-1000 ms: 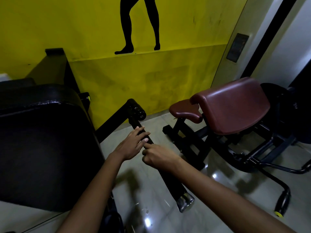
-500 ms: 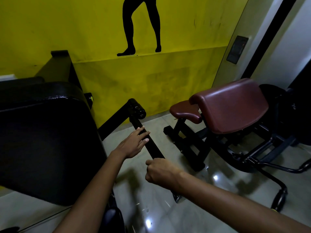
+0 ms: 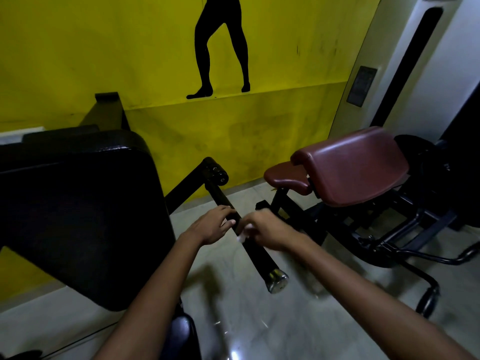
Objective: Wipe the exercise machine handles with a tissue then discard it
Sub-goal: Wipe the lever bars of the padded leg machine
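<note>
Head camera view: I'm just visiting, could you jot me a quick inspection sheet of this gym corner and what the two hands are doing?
Surface: glossy pale floor, with light reflections.
Job's things: black handle bar with a chrome end cap; white tissue showing at the right hand, blurred.
Clutter: nothing seen.
Hands: left hand rests on the bar, fingers fairly straight; right hand holds the tissue against the bar.
Cables: nothing seen.
Surroundings: black pad on the left, maroon padded bench on the right, yellow wall with a black leg silhouette.
</note>
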A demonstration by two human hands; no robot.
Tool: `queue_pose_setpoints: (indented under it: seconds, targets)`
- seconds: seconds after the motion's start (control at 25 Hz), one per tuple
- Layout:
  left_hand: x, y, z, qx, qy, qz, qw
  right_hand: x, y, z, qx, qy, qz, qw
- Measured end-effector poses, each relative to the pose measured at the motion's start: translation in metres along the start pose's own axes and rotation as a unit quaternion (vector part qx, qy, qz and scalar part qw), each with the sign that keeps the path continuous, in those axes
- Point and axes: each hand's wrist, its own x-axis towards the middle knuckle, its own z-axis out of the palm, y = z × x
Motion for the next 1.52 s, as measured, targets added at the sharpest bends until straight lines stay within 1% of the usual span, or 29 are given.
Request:
queue_pose_setpoints:
  seconds: [0.08,0.12,0.24,0.36,0.48,0.64,0.88,1.0,1.12,1.24,1.4,1.52]
  targets:
    - [-0.012,0.007,-0.006,-0.006,0.014,0.000,1.000,-0.007,0.007,-0.007,0.055,0.112,0.046,0.991]
    - [-0.017,0.010,-0.009,-0.009,0.018,-0.002,1.000,-0.009,0.009,-0.009,0.062,0.146,0.066,0.985]
    - [-0.039,0.020,-0.020,-0.009,0.031,-0.003,0.999,-0.023,0.002,-0.014,0.064,0.203,0.112,0.971]
    - [-0.061,0.035,-0.028,-0.026,0.044,-0.008,0.999,-0.034,-0.008,-0.012,0.051,0.232,0.130,0.963]
    - [-0.089,0.050,-0.038,-0.022,0.056,-0.021,0.998,-0.044,-0.023,-0.012,0.037,0.234,0.131,0.963]
    - [-0.137,0.070,-0.055,-0.011,0.089,-0.063,0.994,-0.061,-0.045,-0.017,0.015,0.230,0.115,0.966]
    - [-0.226,0.100,-0.058,-0.025,0.154,-0.133,0.979,-0.088,-0.080,-0.011,0.029,0.206,0.019,0.978]
    - [-0.280,0.112,-0.059,-0.044,0.184,-0.163,0.968,-0.094,-0.106,0.003,0.048,0.166,-0.047,0.984]
    - [-0.334,0.110,-0.073,-0.047,0.199,-0.200,0.958,-0.091,-0.148,0.016,0.071,0.138,-0.122,0.980]
    - [-0.391,0.098,-0.093,-0.044,0.219,-0.241,0.944,-0.092,-0.204,0.040,0.098,0.130,-0.183,0.970]
    - [-0.464,0.070,-0.110,-0.018,0.247,-0.298,0.922,-0.090,-0.280,0.076,0.091,0.138,-0.209,0.964]
    - [-0.512,0.050,-0.119,-0.007,0.259,-0.326,0.909,-0.088,-0.331,0.099,0.068,0.151,-0.208,0.964]
